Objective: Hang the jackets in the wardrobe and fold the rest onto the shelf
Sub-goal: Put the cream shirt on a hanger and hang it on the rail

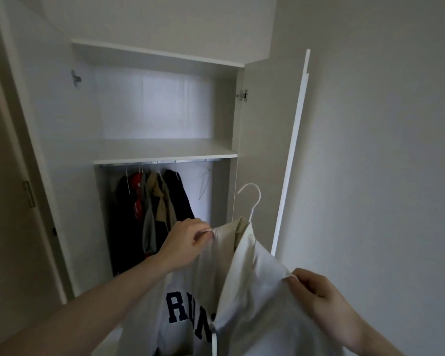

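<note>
A pale grey zip jacket with dark block letters on its front hangs on a white hanger in front of the open wardrobe. My left hand pinches the jacket's left shoulder edge. My right hand pinches its right shoulder edge, low at the right. The hanger's hook stands free above the collar. Inside, several dark, red and olive jackets hang from the rail. An empty white hanger hangs to their right. The shelf above the rail is bare.
The right wardrobe door stands open, edge toward me, close behind the held jacket. The left door is swung open too. A second shelf sits higher up. A plain wall fills the right side.
</note>
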### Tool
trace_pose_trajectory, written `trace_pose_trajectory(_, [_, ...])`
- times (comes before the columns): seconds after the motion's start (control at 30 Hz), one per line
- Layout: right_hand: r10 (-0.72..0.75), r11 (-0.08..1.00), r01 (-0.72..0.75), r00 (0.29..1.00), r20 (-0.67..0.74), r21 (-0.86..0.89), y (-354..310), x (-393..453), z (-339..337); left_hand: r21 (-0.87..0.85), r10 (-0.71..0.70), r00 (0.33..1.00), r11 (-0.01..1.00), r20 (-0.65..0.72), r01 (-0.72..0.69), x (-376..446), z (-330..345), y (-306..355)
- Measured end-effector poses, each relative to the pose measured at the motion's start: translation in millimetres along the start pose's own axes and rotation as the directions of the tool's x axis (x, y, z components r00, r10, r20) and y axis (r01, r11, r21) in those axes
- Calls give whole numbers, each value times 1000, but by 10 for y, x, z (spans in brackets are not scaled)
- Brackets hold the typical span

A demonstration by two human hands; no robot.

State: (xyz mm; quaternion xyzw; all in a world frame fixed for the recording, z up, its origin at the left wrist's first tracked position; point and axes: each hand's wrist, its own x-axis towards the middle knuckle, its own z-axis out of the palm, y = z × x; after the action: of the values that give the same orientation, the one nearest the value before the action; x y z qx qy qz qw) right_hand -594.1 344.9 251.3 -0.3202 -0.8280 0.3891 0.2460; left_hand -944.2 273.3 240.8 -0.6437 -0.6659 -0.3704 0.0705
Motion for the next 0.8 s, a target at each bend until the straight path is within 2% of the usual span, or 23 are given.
trace_pose_trajectory(0.2, [53,992,-40,992,-115,117,-61,628,460,48,-80,996,996,-29,81,423,224,-635])
trace_pose_trajectory(0.3, [88,987,-65,984,-157,147,-38,918,576,-29,-130,991,991,-26,129,613,344,-791])
trace_pose_trajectory(0.43, [113,982,-81,975,-190,168,54,1325,683,-146,-109,991,982,76,119,903,450,-1025])
trace_pose_trajectory(0.57, [135,976,-92,968,-212,199,255,1779,784,-198,-141,977,965,159,172,1142,585,-1367])
trace_pose_trajectory(0.7, [142,972,-87,959,-244,220,504,2340,792,-246,-265,950,922,165,300,1366,710,-1793])
trace_pose_trajectory(0.8, [141,971,-86,960,-242,223,705,2809,731,-213,-384,908,885,167,413,1578,789,-2139])
